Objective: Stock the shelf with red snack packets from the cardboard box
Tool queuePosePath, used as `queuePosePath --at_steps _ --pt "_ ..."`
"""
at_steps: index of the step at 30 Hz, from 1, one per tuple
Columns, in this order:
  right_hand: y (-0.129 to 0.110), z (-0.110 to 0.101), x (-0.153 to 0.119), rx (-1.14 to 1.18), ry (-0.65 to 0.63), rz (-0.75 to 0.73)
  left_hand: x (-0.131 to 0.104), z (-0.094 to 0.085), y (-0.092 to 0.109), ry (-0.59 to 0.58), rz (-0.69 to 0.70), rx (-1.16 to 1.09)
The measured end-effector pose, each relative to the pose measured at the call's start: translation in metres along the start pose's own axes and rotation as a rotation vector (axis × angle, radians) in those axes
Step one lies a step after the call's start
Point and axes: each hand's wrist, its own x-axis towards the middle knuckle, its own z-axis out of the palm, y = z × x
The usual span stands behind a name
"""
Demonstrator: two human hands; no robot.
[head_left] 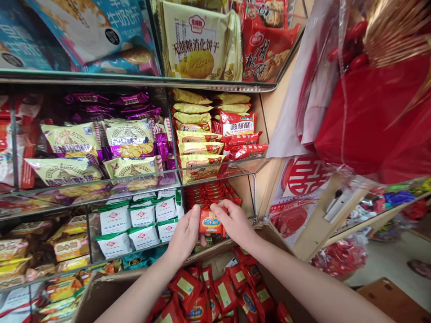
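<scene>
Between my two hands is a small red biscuit packet (210, 222) with a yellow and blue label. My left hand (187, 231) grips its left side, thumb on top. My right hand (232, 222) pinches its right side. Both hands are closed on the packet, in front of a shelf bay where rows of red packets (210, 193) lie stacked. Below my forearms, an open cardboard box (111, 287) holds many loose red packets (224, 291) of similar look.
White and green packets (138, 220) fill the bay to the left. Higher shelves carry walnut shortbread packs (238, 123), purple and cream biscuit packs (129, 137) and larger bags (198, 40). A glass shelf edge (215, 170) runs above my hands. Red wrapped goods (370, 116) hang at the right.
</scene>
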Motion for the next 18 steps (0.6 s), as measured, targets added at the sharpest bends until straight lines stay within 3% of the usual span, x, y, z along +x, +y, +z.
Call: queuePosePath --at_steps 6,9,14,18 --pt "0.003 0.001 -0.005 -0.034 0.119 -0.026 0.005 -0.001 -0.002 -0.007 -0.056 -0.01" --pt "0.004 -0.003 -0.009 -0.007 0.11 -0.019 0.005 0.0 -0.001 -0.016 -0.07 0.01" --pt "0.005 -0.013 -0.017 0.092 -0.181 -0.152 0.003 0.001 0.001 -0.007 -0.086 0.023" --pt "0.005 -0.017 -0.018 0.179 -0.304 -0.035 0.002 0.0 0.0 -0.084 -0.112 0.014"
